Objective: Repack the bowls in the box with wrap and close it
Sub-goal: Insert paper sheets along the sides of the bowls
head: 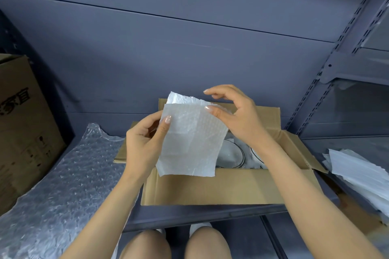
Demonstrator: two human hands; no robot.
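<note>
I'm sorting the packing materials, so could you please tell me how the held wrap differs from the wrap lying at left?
The small bubble-wrap sheet is milky, flat and held above the open box; the large bubble-wrap sheet is clear, crumpled and lies untouched on the shelf. Both are bubbled plastic.

Wrap sheet (pixel 189 141) hides most of the bowls (pixel 231 153).

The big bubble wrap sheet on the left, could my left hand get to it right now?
Probably yes: the bubble wrap sheet lies uncovered beside the left hand, but that hand is pinching a small wrap piece and must let go first.
</note>
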